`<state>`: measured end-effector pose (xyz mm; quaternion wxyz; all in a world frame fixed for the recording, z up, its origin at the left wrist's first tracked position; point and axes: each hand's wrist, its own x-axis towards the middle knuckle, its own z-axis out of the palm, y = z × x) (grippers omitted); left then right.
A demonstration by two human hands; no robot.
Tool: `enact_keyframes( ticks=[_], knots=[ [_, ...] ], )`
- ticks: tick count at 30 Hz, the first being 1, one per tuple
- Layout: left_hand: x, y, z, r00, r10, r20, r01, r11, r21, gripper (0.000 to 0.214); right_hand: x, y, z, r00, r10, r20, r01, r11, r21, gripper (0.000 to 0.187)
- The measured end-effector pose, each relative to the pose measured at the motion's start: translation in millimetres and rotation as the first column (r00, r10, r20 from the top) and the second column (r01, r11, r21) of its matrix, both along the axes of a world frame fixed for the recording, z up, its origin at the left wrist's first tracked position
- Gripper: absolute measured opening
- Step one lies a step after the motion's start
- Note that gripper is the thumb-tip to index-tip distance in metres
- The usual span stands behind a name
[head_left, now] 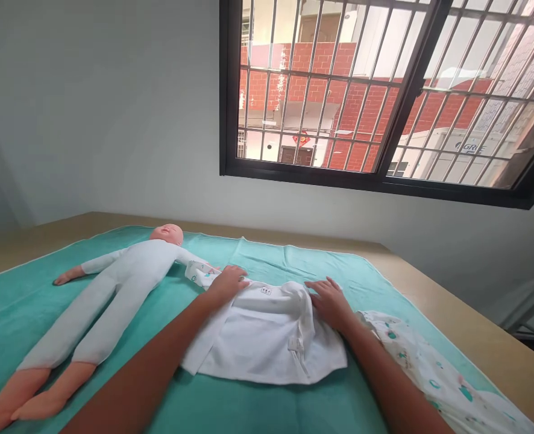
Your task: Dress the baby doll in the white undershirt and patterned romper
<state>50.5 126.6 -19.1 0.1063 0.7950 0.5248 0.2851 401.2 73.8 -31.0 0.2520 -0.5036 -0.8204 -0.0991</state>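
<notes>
A white baby garment (267, 331) lies spread on a teal cloth (271, 259). My left hand (225, 282) rests on its upper left part near the collar, fingers curled loosely on the fabric. My right hand (330, 300) lies flat on its upper right part with fingers stretched out. A baby doll (113, 283) in a white suit lies on its back to the left, one arm reaching toward the garment and touching a small patterned piece (197, 274).
A patterned white garment (434, 374) lies at the right edge of the teal cloth. The wooden tabletop (466, 325) borders the cloth. A barred window (384, 90) is set in the wall behind.
</notes>
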Motion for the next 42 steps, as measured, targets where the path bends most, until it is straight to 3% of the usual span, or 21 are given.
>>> enact_keyframes(
  ticks=[3, 6, 12, 22, 27, 32, 36, 39, 42],
  knots=[
    [10.2, 7.9, -5.4, 1.0, -0.007, -0.026, 0.007, 1.0, -0.019, 0.011, -5.1, -3.5, 2.3, 0.997, -0.03, 0.077, 0.032, 0.999, -0.025, 0.028],
    [10.6, 7.4, -9.3, 0.998, 0.06, -0.027, -0.06, 0.998, 0.014, 0.015, -7.1, -4.9, 3.0, 0.99, -0.099, 0.096, 0.101, 0.995, -0.015, 0.02],
    [6.8, 4.7, -3.1, 0.969, 0.241, -0.053, -0.231, 0.961, 0.151, 0.02, -12.9, -8.1, 7.6, 0.97, -0.243, 0.015, 0.239, 0.963, 0.121, 0.022],
    [7.0, 10.0, -7.5, 0.927, 0.33, -0.18, -0.291, 0.933, 0.21, 0.018, -39.7, 19.0, 4.7, 0.914, -0.406, -0.027, 0.407, 0.91, 0.078, 0.022],
    [11.0, 5.8, -2.7, 0.955, 0.235, -0.18, -0.198, 0.959, 0.202, 0.023, -49.4, 10.1, 2.5, 0.949, -0.315, -0.019, 0.316, 0.945, 0.083, 0.024],
    [30.3, -5.3, -2.8, 0.97, -0.055, -0.237, 0.089, 0.986, 0.138, 0.03, -58.1, 3.7, 4.8, 0.994, 0.001, -0.106, -0.002, 1.0, -0.014, 0.029],
    [35.9, -9.2, -18.0, 0.933, -0.197, -0.3, 0.221, 0.974, 0.046, 0.043, -66.0, 2.7, 1.6, 0.978, 0.171, -0.121, -0.192, 0.963, -0.189, 0.035],
    [32.8, -7.1, -23.5, 0.917, -0.233, -0.323, 0.246, 0.969, 0.0, 0.048, -67.6, 2.8, 0.3, 0.971, 0.21, -0.114, -0.231, 0.945, -0.23, 0.037],
    [31.3, -8.8, -18.3, 0.909, -0.252, -0.333, 0.259, 0.965, -0.023, 0.051, -65.7, 3.7, 1.9, 0.969, 0.218, -0.113, -0.241, 0.936, -0.258, 0.041]
  ],
)
